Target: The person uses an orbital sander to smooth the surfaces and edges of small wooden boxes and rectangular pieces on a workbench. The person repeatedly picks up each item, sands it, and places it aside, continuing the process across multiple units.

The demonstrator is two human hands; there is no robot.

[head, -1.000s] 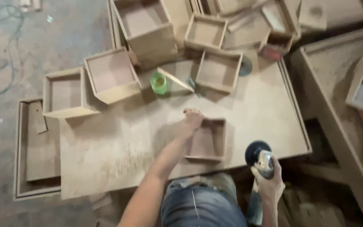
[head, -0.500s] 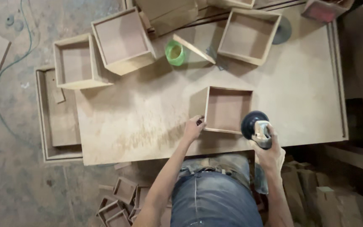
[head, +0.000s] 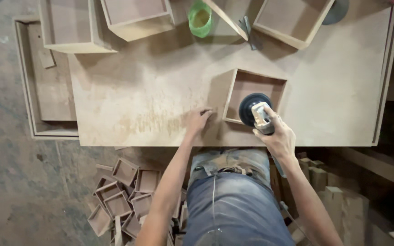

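Plywood worktable (head: 343, 109) over dusty grey concrete floor (head: 19, 191).

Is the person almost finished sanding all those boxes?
Hard to say. Small boxes lie piled on the floor. The right hand holds a sander on one wooden box; the left hand steadies it. Three more boxes sit further back.
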